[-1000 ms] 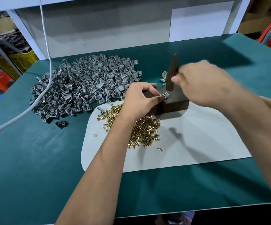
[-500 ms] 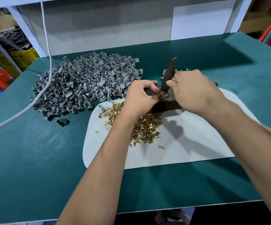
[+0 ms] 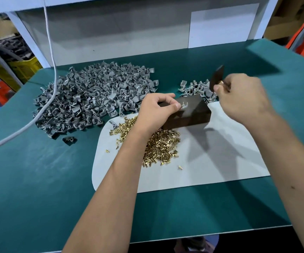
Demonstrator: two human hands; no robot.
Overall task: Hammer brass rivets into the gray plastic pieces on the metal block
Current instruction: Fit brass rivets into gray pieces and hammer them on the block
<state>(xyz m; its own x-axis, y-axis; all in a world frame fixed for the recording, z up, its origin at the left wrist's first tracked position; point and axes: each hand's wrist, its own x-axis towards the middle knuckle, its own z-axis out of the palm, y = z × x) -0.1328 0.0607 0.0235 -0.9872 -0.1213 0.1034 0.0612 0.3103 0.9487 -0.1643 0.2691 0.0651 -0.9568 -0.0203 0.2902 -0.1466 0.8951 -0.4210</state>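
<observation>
No text, label, brand, number or sign can be read anywhere in the head view, neither on the table nor on anything lying upon it.

**Workstation State: Rivet Positioned on Block**

We see the metal block (image 3: 187, 114) standing on a white mat (image 3: 211, 161) laid over the green surface (image 3: 38, 179). The left hand (image 3: 156, 110) pinches a gray plastic piece (image 3: 184, 106) against the block's top face. The right hand (image 3: 242, 95) is raised beside the block, gripping a dark hammer head (image 3: 216, 77); its handle is hidden. A heap of brass rivets (image 3: 162, 145) lies on the mat just in front of the block. A large pile of gray pieces (image 3: 92, 95) sits to the left, a smaller pile (image 3: 195, 88) behind the block. A white cable (image 3: 51, 70) crosses the large pile.
</observation>
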